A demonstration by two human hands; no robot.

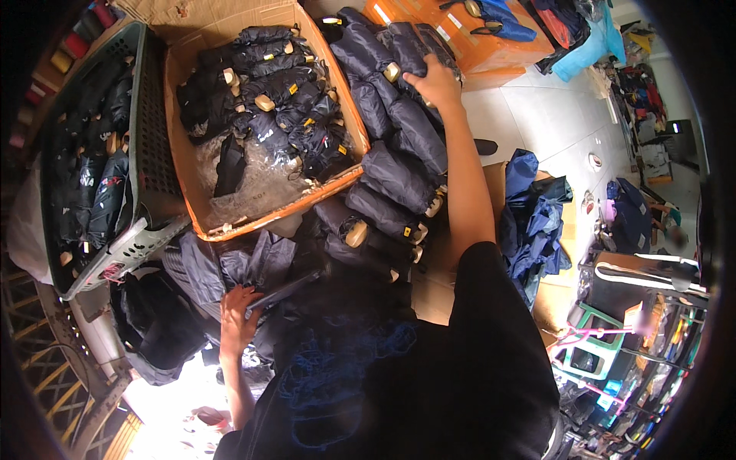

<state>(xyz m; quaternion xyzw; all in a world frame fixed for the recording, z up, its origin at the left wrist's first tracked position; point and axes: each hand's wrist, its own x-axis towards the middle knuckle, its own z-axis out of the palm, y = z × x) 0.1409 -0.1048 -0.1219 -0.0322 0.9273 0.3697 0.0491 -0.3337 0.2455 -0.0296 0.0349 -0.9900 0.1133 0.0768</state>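
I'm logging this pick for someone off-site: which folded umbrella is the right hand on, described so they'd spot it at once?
Start at the orange cardboard box full of black folded umbrellas. To its right runs a row of dark navy folded umbrellas with tan wooden handles. The right hand rests on the dark navy folded umbrella at the row's far end, the only one with fingers over it.

Daylight falls evenly over my work, bright on the pale floor tiles [552, 115]. Glare burns out the lower left corner. Dark fabric swallows detail. The fisheye bends edges, and the rim goes black and soft.
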